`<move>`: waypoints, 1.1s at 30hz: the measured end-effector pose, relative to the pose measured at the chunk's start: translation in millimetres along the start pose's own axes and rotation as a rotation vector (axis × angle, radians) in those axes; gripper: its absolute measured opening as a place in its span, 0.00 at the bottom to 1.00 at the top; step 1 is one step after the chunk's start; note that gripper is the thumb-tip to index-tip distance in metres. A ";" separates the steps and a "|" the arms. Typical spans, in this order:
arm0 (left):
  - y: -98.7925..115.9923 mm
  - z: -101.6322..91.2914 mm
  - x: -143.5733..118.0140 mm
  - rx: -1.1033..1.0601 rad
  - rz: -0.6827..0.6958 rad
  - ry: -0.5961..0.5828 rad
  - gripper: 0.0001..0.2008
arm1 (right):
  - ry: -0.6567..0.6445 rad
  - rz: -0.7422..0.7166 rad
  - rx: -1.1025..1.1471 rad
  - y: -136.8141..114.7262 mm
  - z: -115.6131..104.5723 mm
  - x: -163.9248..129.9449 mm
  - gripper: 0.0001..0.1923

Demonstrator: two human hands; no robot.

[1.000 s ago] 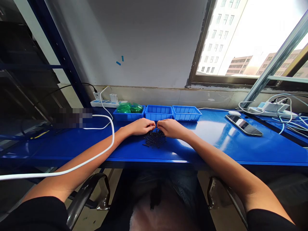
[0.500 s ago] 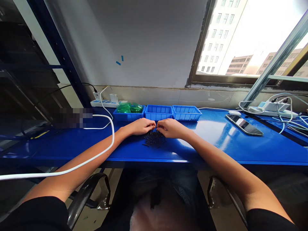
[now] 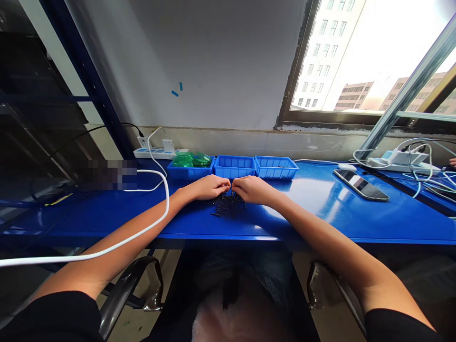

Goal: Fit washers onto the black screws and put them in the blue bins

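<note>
A loose pile of small black screw-like pieces lies on the blue table, close to its front edge. At the far side of the pile, my left hand has its fingers pinched together. My right hand faces it from the other side, also pinched, its fingertips just short of the left ones. Whatever sits between the fingertips of either hand is too small to make out. Behind my hands stand a middle blue bin and a right blue bin.
A left blue bin holds green plastic packets. A white cable crosses above my left forearm. At right lie a phone and a power strip with tangled cables. Another person's fingers show at the right edge.
Another person's fingers have come into view at the right edge. My hands stay at the pile, with only a slight shift of the right fingers.
</note>
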State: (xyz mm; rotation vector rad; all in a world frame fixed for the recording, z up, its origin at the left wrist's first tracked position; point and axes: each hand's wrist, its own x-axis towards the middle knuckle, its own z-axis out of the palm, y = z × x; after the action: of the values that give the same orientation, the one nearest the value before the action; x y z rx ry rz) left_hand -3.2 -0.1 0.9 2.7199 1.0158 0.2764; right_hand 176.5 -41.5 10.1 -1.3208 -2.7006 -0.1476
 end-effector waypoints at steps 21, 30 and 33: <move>0.4 1.0 -0.2 -0.024 0.002 0.015 0.12 | -0.016 0.054 -0.061 -3.1 -0.4 -0.4 0.11; 0.9 0.6 -0.2 -0.029 -0.012 0.006 0.12 | -0.024 0.050 -0.081 -2.6 -1.3 0.2 0.11; 1.3 0.3 -0.3 -0.034 -0.019 0.002 0.12 | -0.022 0.051 -0.078 -2.7 -1.3 0.0 0.11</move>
State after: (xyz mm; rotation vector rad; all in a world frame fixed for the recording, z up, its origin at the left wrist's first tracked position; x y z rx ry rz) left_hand -2.6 -1.2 0.9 2.6789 1.0278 0.2898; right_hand 174.4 -43.3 11.4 -1.4196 -2.7016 -0.2367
